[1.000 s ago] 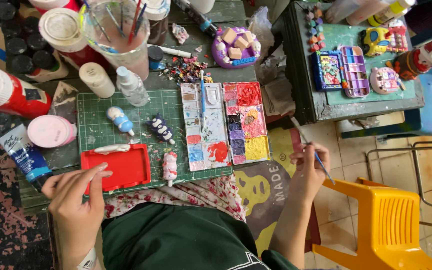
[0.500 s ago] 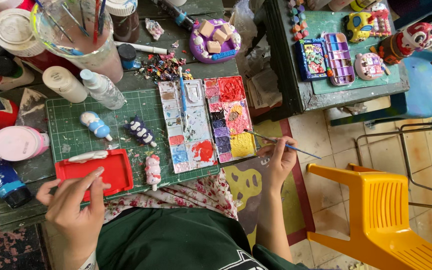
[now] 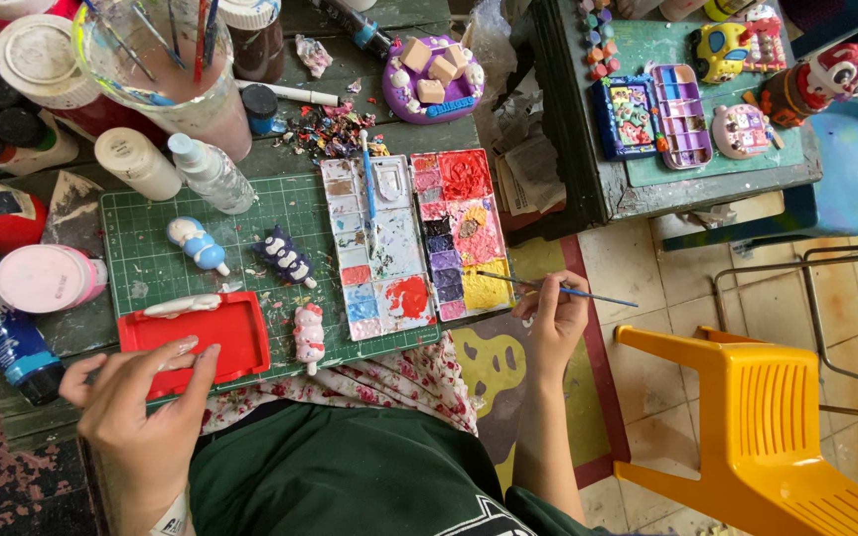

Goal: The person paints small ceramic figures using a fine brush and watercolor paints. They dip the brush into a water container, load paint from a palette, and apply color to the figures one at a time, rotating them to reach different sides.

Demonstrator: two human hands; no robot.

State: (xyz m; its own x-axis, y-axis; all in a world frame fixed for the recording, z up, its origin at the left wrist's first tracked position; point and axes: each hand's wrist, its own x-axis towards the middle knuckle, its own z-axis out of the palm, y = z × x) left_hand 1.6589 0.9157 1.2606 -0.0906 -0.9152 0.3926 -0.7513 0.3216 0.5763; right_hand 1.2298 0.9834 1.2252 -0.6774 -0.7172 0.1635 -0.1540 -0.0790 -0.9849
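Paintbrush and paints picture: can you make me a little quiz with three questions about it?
1. True or false: the right hand holds a thin paintbrush.
2. What does the left hand touch? A) red tray B) yellow chair C) blue bottle
3. Fill in: the brush tip points at the ____ paint on the palette.

Key: 1 true. 2 A, the red tray. 3 yellow.
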